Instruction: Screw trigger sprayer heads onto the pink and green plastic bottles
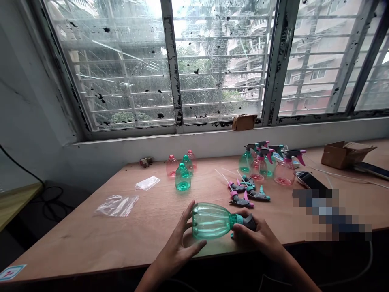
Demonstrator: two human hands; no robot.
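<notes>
I have one green bottle (pixel 212 221) lying sideways between my two hands, just above the front edge of the desk (pixel 152 243). My right hand (pixel 258 232) is closed around its one dark spray head (pixel 249 222), whose teal collar sits at the bottle's neck. My left hand (pixel 184 237) is cupped about the base, thumb spread below; whether it grasps or only steadies, I cannot tell.

Just beyond my right hand lie four loose spray heads (pixel 258 194), two with pink parts and two with teal, thin tubes angled toward the back edge. Behind them, near that edge, stand the fitted sprayers (pixel 259 168): I count at least four, two green bodies and two pink, but they overlap too much for a sure total.

Left of these, also toward the back edge, stand four open-necked bottles (pixel 182 178), two green and two pink. Two clear plastic bags (pixel 117 206) lie closer to the left edge, and one printed card (pixel 12 272) is at the front left corner. Toward the right are one cardboard box (pixel 342 156) near the back edge and one phone (pixel 314 181) nearer me.
</notes>
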